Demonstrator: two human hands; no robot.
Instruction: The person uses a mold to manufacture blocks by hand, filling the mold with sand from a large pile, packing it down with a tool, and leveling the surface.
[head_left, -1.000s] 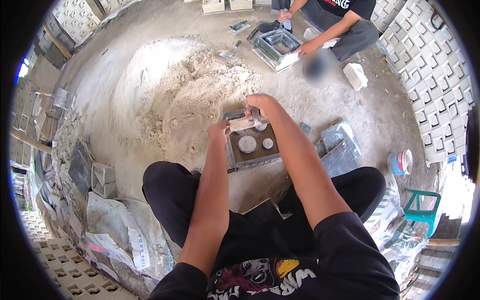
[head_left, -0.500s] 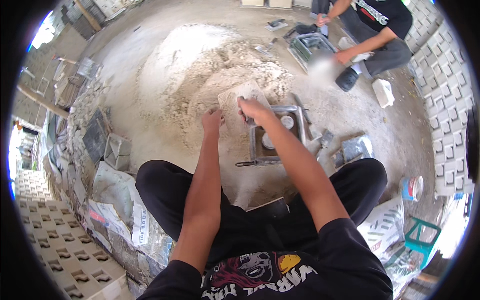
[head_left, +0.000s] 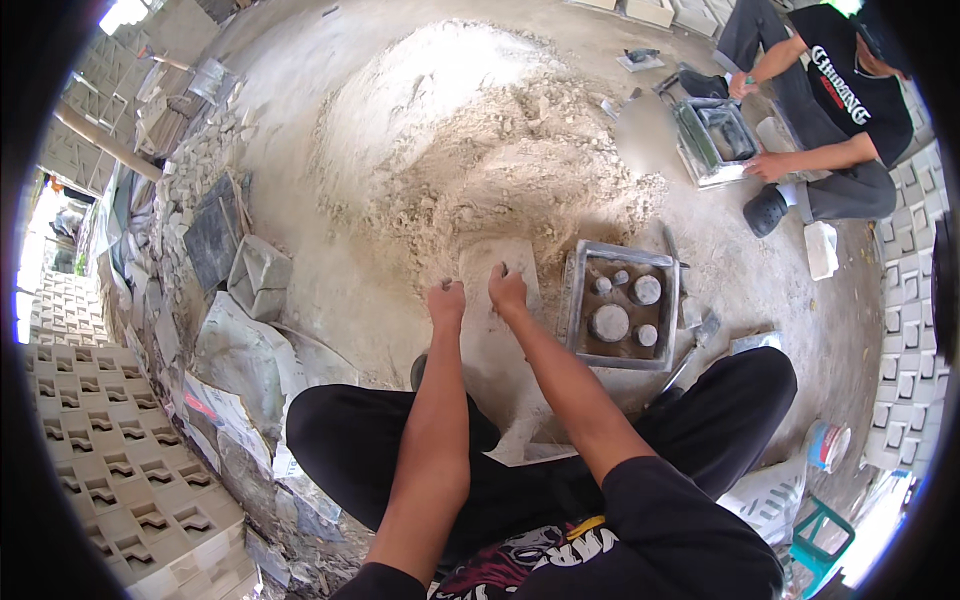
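Observation:
My right hand (head_left: 508, 290) is closed at the top of a flat, dust-coated rectangular board (head_left: 522, 262), and a small dark bit shows at the fingers. The board lies low at the near edge of the pale powder heap (head_left: 480, 130). Close to the board's left side, my left hand (head_left: 446, 302) is curled closed; whatever its fingers hold, if anything, is hidden. To the right of my right hand stands a square metal mould (head_left: 575, 300). Inside it, several round grey plugs (head_left: 610, 323) of different sizes rise from a brown bed.
At the upper right a co-worker (head_left: 835, 90) crouches with both hands at another metal mould (head_left: 700, 165). A trowel (head_left: 705, 330) lies right of my mould. Torn sacks (head_left: 245, 350) and rubble lie left; stacked pale blocks (head_left: 110, 440) flank me. A bucket (head_left: 828, 445) stands right.
The board and my right hand have come nearer to me, off the heap's middle. My right forearm no longer covers the mould, so its plugs show. The view has shifted too.

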